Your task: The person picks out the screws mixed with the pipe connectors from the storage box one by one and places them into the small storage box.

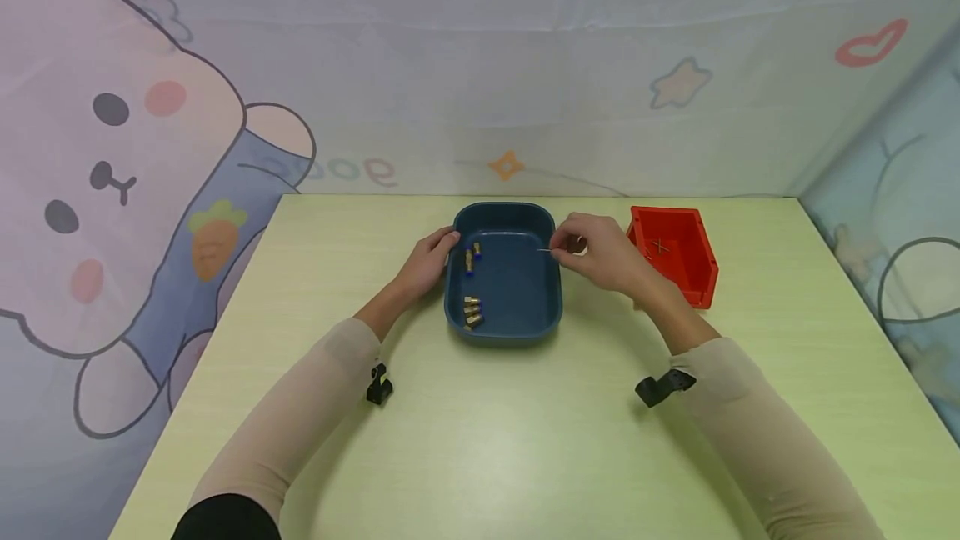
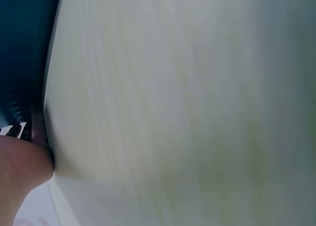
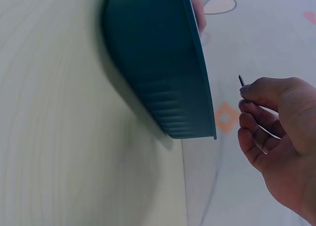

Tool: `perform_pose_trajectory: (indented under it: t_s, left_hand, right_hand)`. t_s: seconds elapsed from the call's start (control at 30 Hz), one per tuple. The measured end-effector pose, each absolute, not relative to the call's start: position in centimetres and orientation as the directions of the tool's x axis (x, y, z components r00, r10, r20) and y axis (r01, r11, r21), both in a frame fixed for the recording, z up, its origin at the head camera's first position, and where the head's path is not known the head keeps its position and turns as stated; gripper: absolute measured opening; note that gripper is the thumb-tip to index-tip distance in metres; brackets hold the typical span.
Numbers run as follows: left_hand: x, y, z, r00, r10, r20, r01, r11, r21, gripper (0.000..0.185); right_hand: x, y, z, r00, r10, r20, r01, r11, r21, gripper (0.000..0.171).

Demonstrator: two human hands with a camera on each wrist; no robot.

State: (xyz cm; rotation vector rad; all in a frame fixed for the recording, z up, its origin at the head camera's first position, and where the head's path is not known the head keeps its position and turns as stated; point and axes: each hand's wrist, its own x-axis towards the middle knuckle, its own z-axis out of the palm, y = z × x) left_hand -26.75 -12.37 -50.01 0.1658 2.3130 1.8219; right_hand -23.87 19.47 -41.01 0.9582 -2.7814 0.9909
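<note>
A dark blue tray (image 1: 504,326) sits mid-table with several small brass fittings (image 1: 472,312) along its left side. My left hand (image 1: 431,259) grips the tray's left rim. My right hand (image 1: 592,250) hovers over the tray's right edge and pinches a thin screw (image 1: 543,250) by its end. In the right wrist view the screw (image 3: 241,81) sticks out from the fingertips (image 3: 248,92), just off the tray wall (image 3: 158,72). The left wrist view shows only part of my left hand (image 2: 19,166) beside the tray's dark wall (image 2: 24,48) and the table.
A red bin (image 1: 672,252) stands right of the tray, behind my right hand, with a small item inside. The pale green table (image 1: 487,440) is walled by a cartoon-print cloth at the back and both sides. Black wrist mounts (image 1: 663,387) sit on both forearms.
</note>
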Motion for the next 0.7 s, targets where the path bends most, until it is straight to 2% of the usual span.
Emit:
perform_pose_trajectory:
  t_s: [0.7]
  left_hand:
    - [-26.8,-12.4,-50.0,-0.975,0.208,-0.081,-0.030,0.238,0.971,0.061]
  right_hand:
    - [-24.3,21.9,-40.4,-0.869,-0.447,0.213,-0.472,0.619,-0.627,0.008]
